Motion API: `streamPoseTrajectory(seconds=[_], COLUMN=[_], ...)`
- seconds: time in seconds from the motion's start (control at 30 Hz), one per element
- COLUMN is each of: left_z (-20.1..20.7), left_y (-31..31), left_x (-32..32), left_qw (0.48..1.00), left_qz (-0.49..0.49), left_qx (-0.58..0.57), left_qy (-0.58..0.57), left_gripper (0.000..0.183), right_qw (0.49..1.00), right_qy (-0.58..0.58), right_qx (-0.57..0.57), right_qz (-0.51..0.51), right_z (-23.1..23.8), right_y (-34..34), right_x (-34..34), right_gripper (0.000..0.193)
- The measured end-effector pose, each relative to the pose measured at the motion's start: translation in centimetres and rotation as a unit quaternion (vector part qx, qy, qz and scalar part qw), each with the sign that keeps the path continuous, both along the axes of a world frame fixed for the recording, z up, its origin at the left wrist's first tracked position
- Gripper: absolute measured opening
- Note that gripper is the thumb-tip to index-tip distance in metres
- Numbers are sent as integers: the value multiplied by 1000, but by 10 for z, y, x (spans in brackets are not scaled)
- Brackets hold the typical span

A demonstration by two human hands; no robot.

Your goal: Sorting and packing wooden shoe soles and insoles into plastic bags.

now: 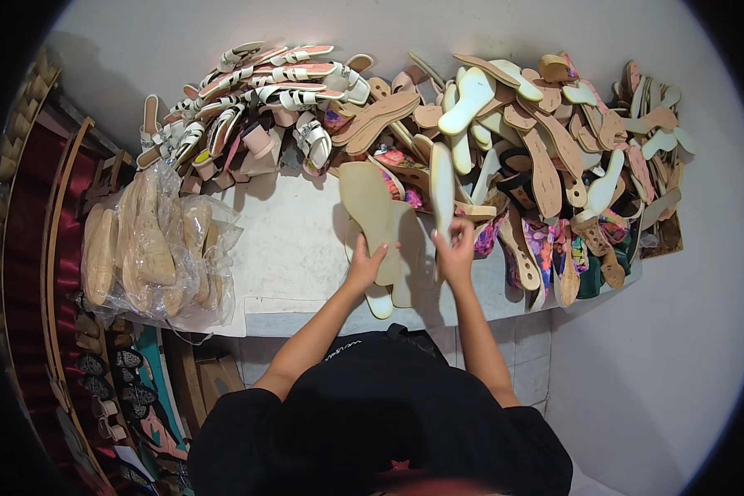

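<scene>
My left hand [367, 264] is closed on a beige shoe insole [365, 197], its thumb on the top face near the narrow part. More insoles lie under and beside that one: a tan insole [406, 256] to the right and the pale end of another insole [379, 302] toward me. Just to the right, my right hand [455, 255] pinches a narrow-looking white insole [442, 183], held upright and turned partly edge-on. The two hands are apart, both over the front part of the table.
White strapped sandals [285, 78] are heaped at the back left. Loose insoles [546, 157] and floral wedge pieces [539, 248] pile up on the right. A clear plastic bag [153, 248] of tan soles stands at left on the white table [293, 236]. Shelved shoes [132, 380] fill the lower left.
</scene>
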State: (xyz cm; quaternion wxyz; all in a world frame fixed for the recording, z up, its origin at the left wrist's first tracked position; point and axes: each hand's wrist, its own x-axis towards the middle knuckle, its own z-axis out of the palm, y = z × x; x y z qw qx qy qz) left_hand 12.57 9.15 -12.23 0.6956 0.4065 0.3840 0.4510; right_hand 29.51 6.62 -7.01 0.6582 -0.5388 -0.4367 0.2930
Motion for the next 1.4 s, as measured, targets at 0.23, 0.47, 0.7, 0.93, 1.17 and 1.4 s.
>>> streamPoseTrajectory(seconds=[0.23, 0.47, 0.7, 0.93, 1.17, 1.4], left_z=[-24, -43, -20, -14, -14, 15], left_y=[3, 8, -1, -13, 9, 22], left_x=[35, 21, 16, 10, -38, -35], left_qw=[990, 992, 997, 942, 819, 777], left_qz=[-7, 73, -55, -143, 42, -46], left_qx=[74, 43, 12, 168, 181, 99], left_qy=[121, 93, 61, 254, 543, 620], left_gripper=[32, 31, 24, 40, 49, 62], right_qw=[998, 982, 927, 956, 923, 930], right_qy=[-39, -99, -152, -179, -260, -280], right_qx=[-35, -64, -307, -233, -284, -240], right_qz=[46, 147, 151, 20, 19, -10], right_z=[91, 69, -26, -60, -58, -72], right_y=[135, 103, 21, -12, -22, -28], right_x=[49, 11, -12, -15, -40, -47], right_gripper=[56, 24, 58, 58, 99, 90])
